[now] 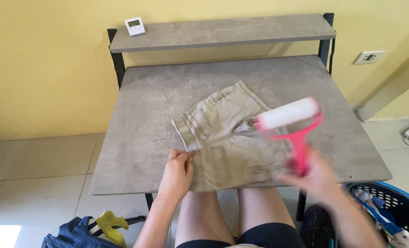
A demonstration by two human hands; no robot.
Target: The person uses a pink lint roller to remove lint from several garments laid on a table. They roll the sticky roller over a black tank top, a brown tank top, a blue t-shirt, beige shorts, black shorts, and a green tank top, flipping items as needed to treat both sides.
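Pink lint roller [290, 126] clasped in raised right hand [321, 177]; left hand [177, 172] pinching khaki shorts [229, 140]

Pink lint roller [292, 125], khaki shorts [227, 142]

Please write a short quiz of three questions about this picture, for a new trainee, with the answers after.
1. True or false: the right hand holds a pink lint roller.
2. What does the left hand touch? A) the small clock B) the beige shorts C) the laundry basket
3. Where is the small white clock?

Key
1. True; the roller is blurred over the beige shorts.
2. B; the hand is at their near left edge on the grey table.
3. On the upper shelf, at its left end.
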